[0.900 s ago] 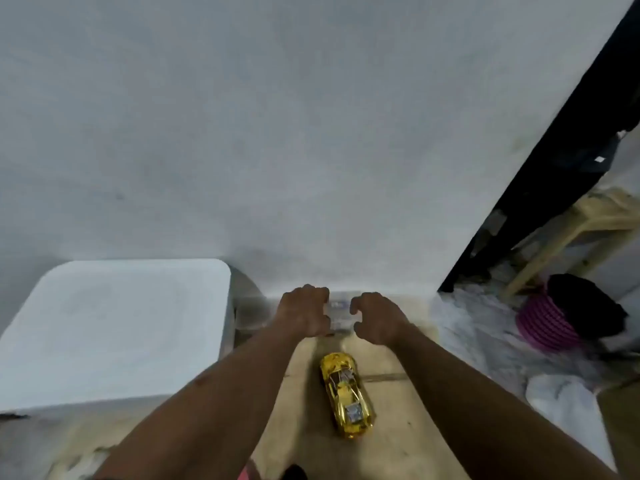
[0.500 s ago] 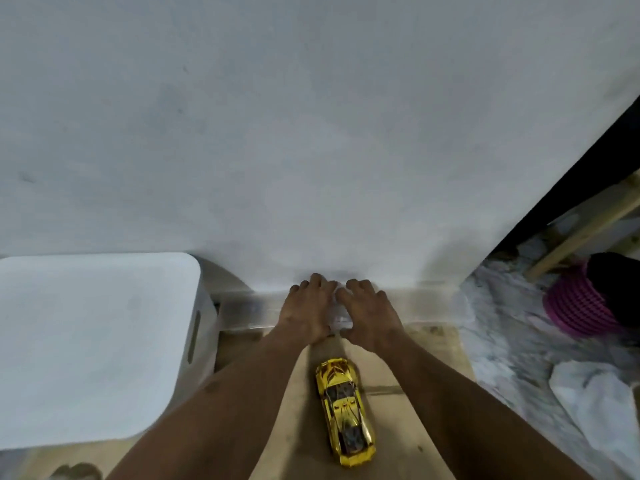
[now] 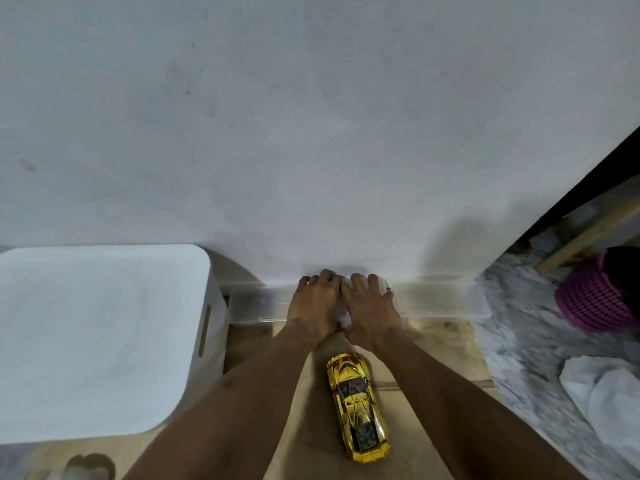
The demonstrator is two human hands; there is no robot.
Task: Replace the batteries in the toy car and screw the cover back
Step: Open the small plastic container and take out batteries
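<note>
Both hands lie side by side, palms down, on a clear plastic box (image 3: 440, 301) against the wall; the left hand (image 3: 313, 306) and right hand (image 3: 370, 311) have fingers spread flat, grasping nothing visible. The toy car (image 3: 358, 407) stands on the table at 6 o'clock from them.

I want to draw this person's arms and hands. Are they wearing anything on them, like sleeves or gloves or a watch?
No gloves: the left hand and the right hand are bare. Both forearms are bare too, with no sleeves or watch showing. There may be a ring on a right-hand finger, but it is too blurry to be sure.
</note>
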